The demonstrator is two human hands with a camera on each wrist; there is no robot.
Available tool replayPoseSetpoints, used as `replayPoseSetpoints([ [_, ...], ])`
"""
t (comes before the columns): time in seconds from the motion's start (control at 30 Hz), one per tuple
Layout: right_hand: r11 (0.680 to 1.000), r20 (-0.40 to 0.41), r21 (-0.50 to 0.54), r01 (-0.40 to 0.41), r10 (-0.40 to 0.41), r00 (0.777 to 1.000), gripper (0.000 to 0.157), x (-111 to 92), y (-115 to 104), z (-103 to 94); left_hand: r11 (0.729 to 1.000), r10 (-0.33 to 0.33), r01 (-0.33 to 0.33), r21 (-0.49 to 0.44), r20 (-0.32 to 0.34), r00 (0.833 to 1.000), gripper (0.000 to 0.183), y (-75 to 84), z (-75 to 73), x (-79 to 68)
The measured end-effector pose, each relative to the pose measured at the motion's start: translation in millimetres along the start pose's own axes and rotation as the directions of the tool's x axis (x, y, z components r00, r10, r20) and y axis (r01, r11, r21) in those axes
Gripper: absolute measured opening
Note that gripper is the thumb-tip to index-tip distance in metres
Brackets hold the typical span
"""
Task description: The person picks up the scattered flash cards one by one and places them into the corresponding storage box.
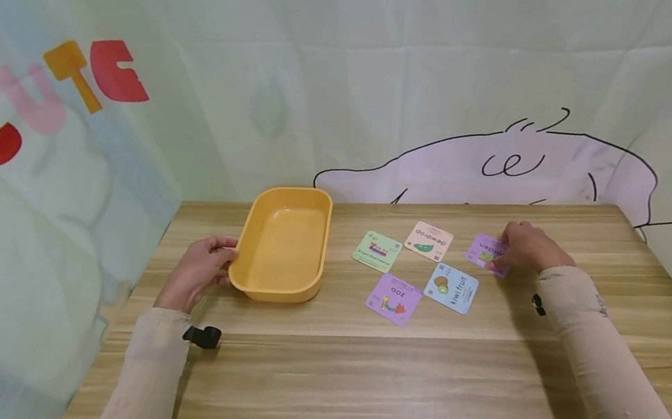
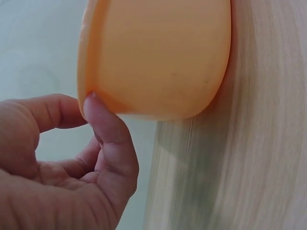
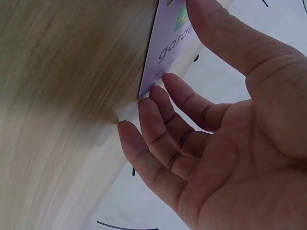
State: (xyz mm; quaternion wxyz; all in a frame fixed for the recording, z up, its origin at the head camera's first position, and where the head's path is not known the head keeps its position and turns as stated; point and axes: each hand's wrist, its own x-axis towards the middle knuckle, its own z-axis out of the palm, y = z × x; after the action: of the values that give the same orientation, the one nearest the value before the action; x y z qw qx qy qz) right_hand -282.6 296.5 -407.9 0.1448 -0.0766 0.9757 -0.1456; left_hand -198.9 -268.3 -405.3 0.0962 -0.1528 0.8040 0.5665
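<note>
My left hand (image 1: 196,272) pinches the near left corner of a yellow plastic basin (image 1: 281,248). The left wrist view shows one digit inside the rim (image 2: 153,57) and another outside it. At the right, my right hand (image 1: 534,248) holds a purple "garden" card (image 1: 482,248) by its edges, against the tabletop. In the right wrist view the thumb lies over the card (image 3: 168,50) and fingertips meet its far edge. Left of that hand lie a blue "kiwi fruit" card (image 1: 451,288), a pink "dewdrop" card (image 1: 429,240), a green boat card (image 1: 377,251) and a purple "zoo" card (image 1: 394,300).
The wooden table (image 1: 364,388) reaches a cloth backdrop (image 1: 349,99) with cartoon drawings and "CUTE" lettering along its far and left sides. The basin stands near the far left corner, with nothing visible inside it.
</note>
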Motion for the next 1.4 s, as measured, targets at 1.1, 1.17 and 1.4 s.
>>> replayPoseSetpoints([
  [1.1, 0.988, -0.045, 0.142, 0.065, -0.059, 0.997, 0.056, 1, 12, 2.1, 1.0, -0.005, 0.005, -0.011, -0.01, 1.0, 0.04, -4.1, 0.4, 0.3],
  [1.17, 0.984, -0.044, 0.165, 0.072, -0.065, 0.997, 0.054, 2, 14, 2.4, 1.0, -0.012, 0.012, -0.007, -0.011, 1.0, 0.04, -3.7, 0.8, 0.0],
  [1.4, 0.966, -0.041, 0.25, 0.068, -0.06, 0.997, 0.048, 2, 23, 4.0, 1.0, -0.009, 0.009, -0.003, -0.019, 1.0, 0.04, -1.2, 1.5, 0.2],
])
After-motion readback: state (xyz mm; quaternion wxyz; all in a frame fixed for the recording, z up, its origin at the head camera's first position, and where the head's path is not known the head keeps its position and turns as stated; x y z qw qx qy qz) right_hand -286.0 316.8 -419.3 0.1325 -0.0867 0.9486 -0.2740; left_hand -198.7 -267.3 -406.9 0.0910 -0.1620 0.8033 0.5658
